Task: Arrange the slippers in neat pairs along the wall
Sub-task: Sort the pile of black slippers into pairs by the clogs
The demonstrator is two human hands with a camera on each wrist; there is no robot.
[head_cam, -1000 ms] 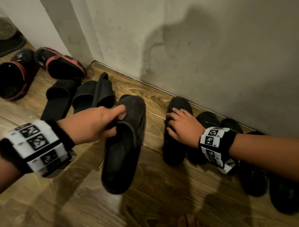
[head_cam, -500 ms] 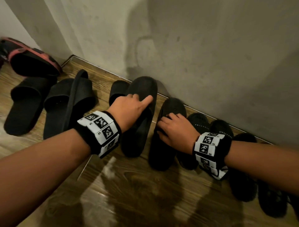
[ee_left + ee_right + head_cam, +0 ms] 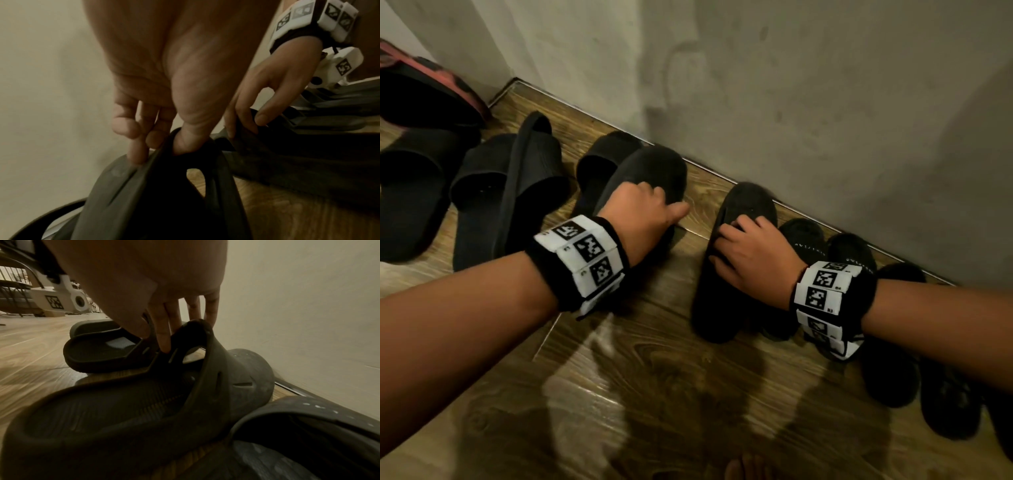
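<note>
My left hand (image 3: 650,209) grips a black slipper (image 3: 654,168) by its strap, toe close to the wall. In the left wrist view the thumb (image 3: 185,142) is hooked under the strap of that slipper (image 3: 164,203) and the fingers press its outside. My right hand (image 3: 746,240) holds the strap of a matching black slipper (image 3: 746,202), which lies flat just to the right. The right wrist view shows its fingers (image 3: 164,337) curled over the strap of this slipper (image 3: 133,410). A strip of bare floor separates the two slippers.
Other black slippers (image 3: 510,192) lie loosely to the left, one (image 3: 602,157) right behind the held slipper, and a red-trimmed shoe (image 3: 424,96) sits at the far left. More black slippers (image 3: 852,253) line the wall (image 3: 825,102) under my right arm. Wooden floor (image 3: 654,394) lies in front.
My left hand has carried its slipper from the open floor up to the wall, beside the right hand's slipper. The right hand has stayed on its slipper.
</note>
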